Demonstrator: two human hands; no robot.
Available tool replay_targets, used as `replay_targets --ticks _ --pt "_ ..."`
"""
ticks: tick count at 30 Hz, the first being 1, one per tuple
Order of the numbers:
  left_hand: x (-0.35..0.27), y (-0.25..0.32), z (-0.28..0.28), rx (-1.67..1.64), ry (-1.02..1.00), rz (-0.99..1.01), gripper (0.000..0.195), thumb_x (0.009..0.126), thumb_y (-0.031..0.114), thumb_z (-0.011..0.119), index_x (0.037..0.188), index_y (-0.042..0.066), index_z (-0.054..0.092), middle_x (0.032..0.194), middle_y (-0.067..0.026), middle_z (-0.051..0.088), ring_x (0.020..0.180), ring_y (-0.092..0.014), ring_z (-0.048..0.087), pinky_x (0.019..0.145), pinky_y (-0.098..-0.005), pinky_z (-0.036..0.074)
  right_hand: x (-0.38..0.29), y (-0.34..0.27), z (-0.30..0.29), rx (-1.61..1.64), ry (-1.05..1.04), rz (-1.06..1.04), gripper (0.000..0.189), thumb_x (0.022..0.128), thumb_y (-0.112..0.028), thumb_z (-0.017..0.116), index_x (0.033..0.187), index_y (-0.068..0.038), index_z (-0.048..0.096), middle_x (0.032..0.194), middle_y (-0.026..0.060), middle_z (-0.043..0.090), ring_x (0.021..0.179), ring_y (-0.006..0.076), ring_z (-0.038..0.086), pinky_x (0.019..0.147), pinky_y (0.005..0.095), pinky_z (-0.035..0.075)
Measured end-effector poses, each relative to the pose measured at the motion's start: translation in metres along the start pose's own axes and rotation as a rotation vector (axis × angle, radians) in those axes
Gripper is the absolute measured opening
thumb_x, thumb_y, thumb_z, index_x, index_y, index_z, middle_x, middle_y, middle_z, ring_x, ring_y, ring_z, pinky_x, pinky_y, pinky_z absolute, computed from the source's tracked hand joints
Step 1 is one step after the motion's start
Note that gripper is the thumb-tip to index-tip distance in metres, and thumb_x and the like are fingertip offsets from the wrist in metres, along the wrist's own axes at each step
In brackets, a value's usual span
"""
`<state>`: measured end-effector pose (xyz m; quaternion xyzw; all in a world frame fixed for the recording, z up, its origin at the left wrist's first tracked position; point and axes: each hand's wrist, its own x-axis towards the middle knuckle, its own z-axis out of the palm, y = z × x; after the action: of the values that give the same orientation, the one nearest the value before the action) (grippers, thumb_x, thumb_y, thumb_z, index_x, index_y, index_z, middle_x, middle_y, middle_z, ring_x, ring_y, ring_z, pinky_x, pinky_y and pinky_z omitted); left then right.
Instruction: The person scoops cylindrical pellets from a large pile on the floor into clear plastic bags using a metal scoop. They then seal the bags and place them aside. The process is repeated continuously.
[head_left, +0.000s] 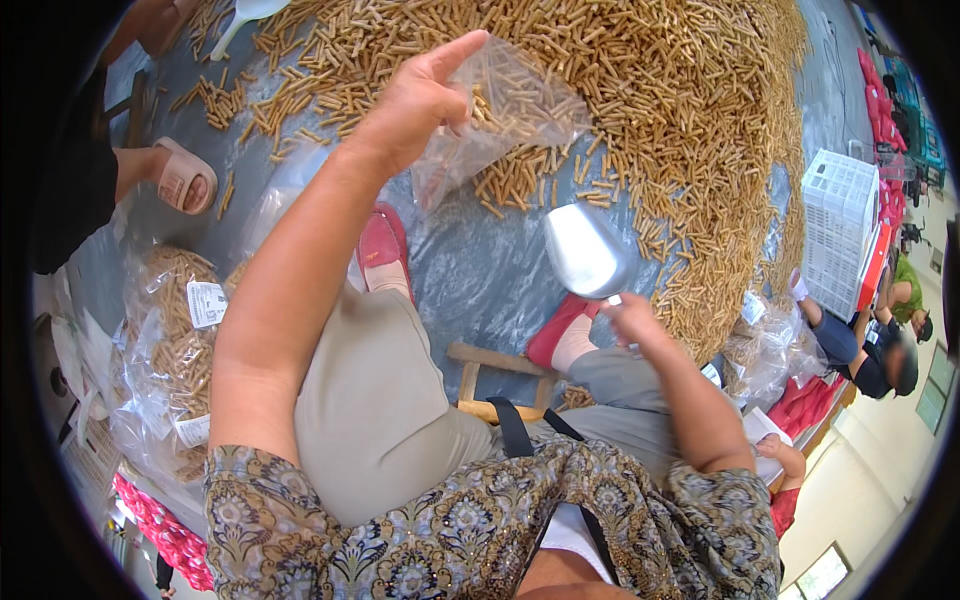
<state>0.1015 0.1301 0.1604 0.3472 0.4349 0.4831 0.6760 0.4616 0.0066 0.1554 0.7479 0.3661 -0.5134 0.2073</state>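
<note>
My left hand (420, 101) holds the edge of a clear plastic bag (517, 97), its index finger stretched out over the heap. Behind the thin plastic, short tan stick-like pieces show; whether any lie inside the bag I cannot tell. In my right hand (634, 322) is the handle of a shiny metal scoop (589, 251), which points away from me above the grey floor and looks empty. The large pile of tan stick pieces (675, 97) spreads beyond both hands.
Filled clear bags with labels (180, 352) stand at my left, another filled bag (772, 349) at the right. A white plastic crate (840, 225) is at far right. A wooden stool (495, 360) is beneath me. A person's sandalled foot (187, 176) and a white scoop (244, 19) are upper left. Other people sit right.
</note>
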Motion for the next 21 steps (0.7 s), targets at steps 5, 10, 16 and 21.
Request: replay_targets --ticks 5,10,16,21 --pt "-0.012 0.034 0.006 -0.097 -0.001 0.112 0.068 0.059 -0.006 0.044 0.127 0.002 0.037 0.131 -0.0068 0.038 0.056 -0.005 0.044 0.055 -0.0187 0.042 0.037 -0.011 0.091 0.424 -0.165 -0.14 0.017 0.083 -0.017 0.048 0.076 -0.002 0.046 0.049 0.0033 0.043 0.033 0.0146 0.04 0.029 0.0284 0.032" --pt "-0.012 0.028 0.001 0.025 -0.028 0.024 0.075 0.053 -0.005 0.046 0.128 0.002 0.036 0.133 -0.0064 0.036 0.056 -0.005 0.043 0.054 -0.0168 0.041 0.132 -0.118 0.069 0.562 0.052 -0.355 0.025 0.08 -0.018 0.05 0.062 -0.003 0.044 0.045 0.0069 0.044 0.029 0.0178 0.042 0.026 0.0312 0.032" --pt "-0.019 0.025 0.008 0.053 -0.008 -0.055 0.078 0.051 -0.002 0.047 0.129 0.002 0.034 0.134 -0.0057 0.035 0.055 -0.004 0.042 0.053 -0.0165 0.039 0.206 -0.23 0.021 0.771 0.276 -0.452 0.019 0.078 -0.016 0.053 0.069 -0.001 0.044 0.049 0.0079 0.044 0.033 0.0184 0.04 0.029 0.0326 0.027" --pt "-0.019 0.022 0.005 0.088 0.038 -0.095 0.078 0.053 -0.004 0.045 0.13 0.002 0.033 0.13 -0.0044 0.04 0.056 -0.004 0.042 0.054 -0.0171 0.039 0.188 -0.215 0.018 0.886 0.183 -0.577 0.019 0.079 -0.016 0.054 0.069 -0.003 0.044 0.051 0.0049 0.043 0.033 0.0136 0.037 0.029 0.028 0.027"
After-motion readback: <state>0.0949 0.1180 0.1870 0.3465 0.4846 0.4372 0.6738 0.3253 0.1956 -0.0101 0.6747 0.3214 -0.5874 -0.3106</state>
